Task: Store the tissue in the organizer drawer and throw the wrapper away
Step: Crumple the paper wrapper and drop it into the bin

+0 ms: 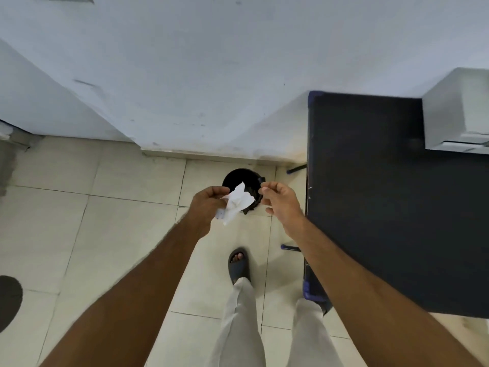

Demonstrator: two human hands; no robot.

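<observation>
My left hand [207, 203] grips a crumpled white wrapper [237, 203] and holds it over a round black bin [242, 178] that stands on the tiled floor by the wall. My right hand [281, 201] hovers just right of the wrapper, above the bin's right rim, with its fingers curled and pinched together; nothing shows in it. At the upper right a white organizer [453, 112] sits on the dark table, and its drawer front is partly visible at the frame's edge.
A dark table [383, 202] with blue corner trim stands to the right, close to the bin. A light wall [185, 75] runs behind the bin. My legs and a sandalled foot [239, 264] are below on the tiles. A dark round object [9, 300] lies at far left.
</observation>
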